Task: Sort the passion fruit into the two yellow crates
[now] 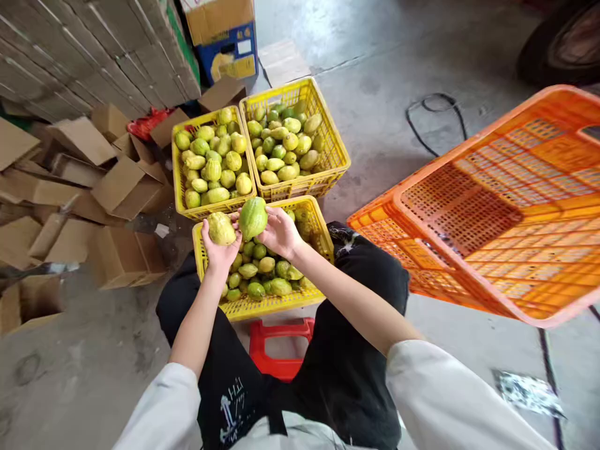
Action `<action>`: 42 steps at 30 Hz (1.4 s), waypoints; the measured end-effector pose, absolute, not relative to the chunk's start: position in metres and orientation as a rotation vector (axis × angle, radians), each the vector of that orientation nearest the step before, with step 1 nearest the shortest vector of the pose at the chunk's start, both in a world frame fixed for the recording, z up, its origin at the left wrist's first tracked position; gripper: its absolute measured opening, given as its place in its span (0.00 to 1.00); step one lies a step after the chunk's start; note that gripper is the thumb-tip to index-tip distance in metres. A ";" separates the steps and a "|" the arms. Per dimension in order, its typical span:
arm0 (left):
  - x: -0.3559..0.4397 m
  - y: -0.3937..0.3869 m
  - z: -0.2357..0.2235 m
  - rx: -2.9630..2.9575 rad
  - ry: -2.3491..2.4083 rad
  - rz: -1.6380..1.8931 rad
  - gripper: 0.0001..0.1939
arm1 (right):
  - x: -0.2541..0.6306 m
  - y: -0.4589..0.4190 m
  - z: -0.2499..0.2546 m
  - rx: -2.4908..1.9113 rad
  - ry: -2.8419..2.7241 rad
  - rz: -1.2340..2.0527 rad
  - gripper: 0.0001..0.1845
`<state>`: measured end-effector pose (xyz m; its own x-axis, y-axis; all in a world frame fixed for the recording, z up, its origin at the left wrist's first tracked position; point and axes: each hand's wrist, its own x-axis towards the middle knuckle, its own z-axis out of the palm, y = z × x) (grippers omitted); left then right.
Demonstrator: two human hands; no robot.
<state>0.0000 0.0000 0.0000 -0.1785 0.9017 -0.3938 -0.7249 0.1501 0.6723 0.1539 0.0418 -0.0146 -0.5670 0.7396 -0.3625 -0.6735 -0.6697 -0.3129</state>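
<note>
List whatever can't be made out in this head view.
All in the head view:
- Bottom of the near yellow crate: covered by loose fruit.
- Undersides of the held yellow fruit and green fruit: turned away from the camera.
- Rest of the wheel: cut off by the right edge.
- Small print on the blue carton: too small and blurred.

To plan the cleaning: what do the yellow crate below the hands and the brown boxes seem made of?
Yellow crate: probably hard plastic, slightly glossy; its rim and lattice walls look moulded in one colour.
Brown boxes: likely cardboard, matte; thin flaps stand open along straight folds.
</note>
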 end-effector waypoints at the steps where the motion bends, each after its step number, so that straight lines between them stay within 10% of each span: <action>1: -0.002 0.000 0.002 0.247 0.949 1.447 0.24 | 0.153 0.040 -0.013 -0.589 -0.198 2.227 0.09; 25: -0.013 0.006 0.006 0.127 0.850 1.416 0.14 | 0.158 0.039 -0.012 -0.628 -0.236 2.291 0.14; 42: -0.004 -0.008 -0.014 -0.072 0.769 1.172 0.31 | 0.161 0.037 -0.021 -0.648 -0.212 2.520 0.16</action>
<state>-0.0037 -0.0076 -0.0141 0.1683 0.8000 -0.5759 -0.8468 0.4164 0.3310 0.1607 0.0367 -0.0207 -0.7476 0.5263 -0.4050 -0.4512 -0.8501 -0.2718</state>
